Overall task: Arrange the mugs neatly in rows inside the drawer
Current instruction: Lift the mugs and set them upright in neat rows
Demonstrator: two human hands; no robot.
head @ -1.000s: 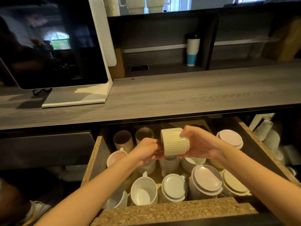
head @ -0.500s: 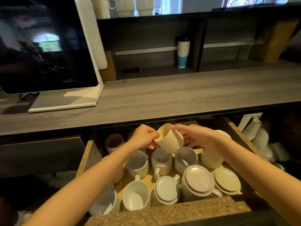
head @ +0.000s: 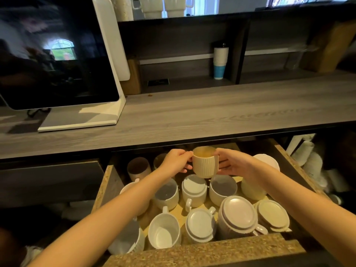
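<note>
A cream ribbed mug (head: 204, 162) is held upright, mouth up, above the back middle of the open drawer (head: 194, 251). My left hand (head: 176, 160) grips its left side and my right hand (head: 232, 162) its right side. Below stand several mugs: some upright like the white mug (head: 163, 230) at the front, others upside down like the one with a pale base (head: 238, 213). A brown mug (head: 138, 167) stands at the back left.
A grey wooden counter (head: 212, 110) overhangs the drawer's back. A dark screen on a white stand (head: 57, 54) sits on its left. A blue-and-white stack of cups (head: 220, 62) stands on the shelf behind. Paper cup stacks (head: 308, 157) lie right of the drawer.
The ribbed mug was lying on its side between my hands; I have turned it upright, mouth up, and moved it slightly toward the drawer's back.
</note>
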